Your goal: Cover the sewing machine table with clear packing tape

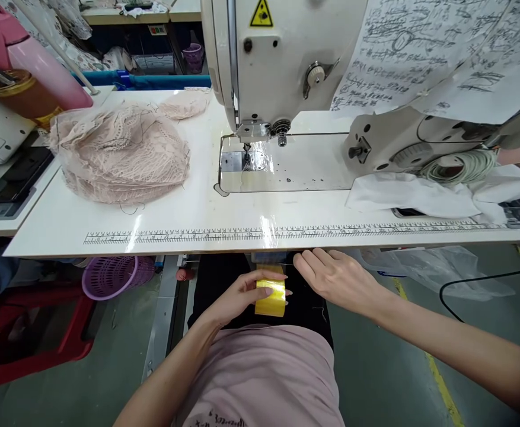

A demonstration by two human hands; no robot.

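Note:
My left hand point(239, 295) is closed round a yellow roll of tape point(270, 298), held in my lap just below the table's front edge. My right hand point(337, 277) hovers beside the roll on its right, fingers curled and pointing left towards the strip of tape that runs up from the roll to the table edge point(268, 258); whether its fingertips pinch that strip is hidden. Above, a white sewing machine point(281, 59) stands on the white table point(197, 207), which has a printed ruler point(260, 233) along its front.
A pile of pink lace pieces in a clear bag point(120, 154) lies on the table's left. White cloth point(424, 193) and scribbled paper point(428, 53) cover the machine's right side. A purple basket point(112, 276) and red stool point(28, 332) sit below left. A pink bottle point(41, 62) stands far left.

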